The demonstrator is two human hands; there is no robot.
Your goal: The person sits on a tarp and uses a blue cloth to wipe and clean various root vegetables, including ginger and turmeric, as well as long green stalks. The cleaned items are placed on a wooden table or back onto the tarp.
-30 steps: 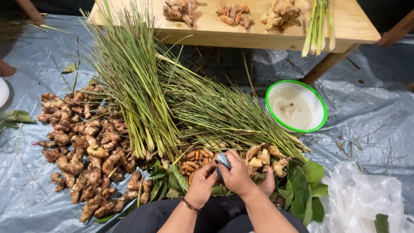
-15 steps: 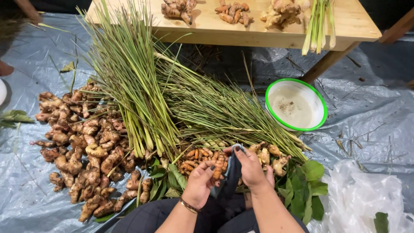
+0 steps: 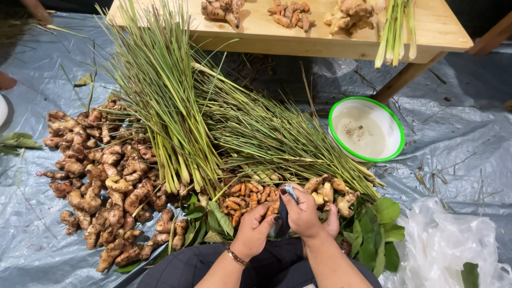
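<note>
Fingers of the right hand are clamped on a dark cloth strip; a second ago it sat bunched higher. The left hand pinches its lower end, both over the small orange roots, beside the lemongrass on the tarp

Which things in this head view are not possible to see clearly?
- Dark object between left hand and right hand: mostly hidden by fingers, kind unclear.
- Specks in white bowl: too small.
- Wooden table: cut off by top edge.
- Another person's hand: cut by top edge.
</note>
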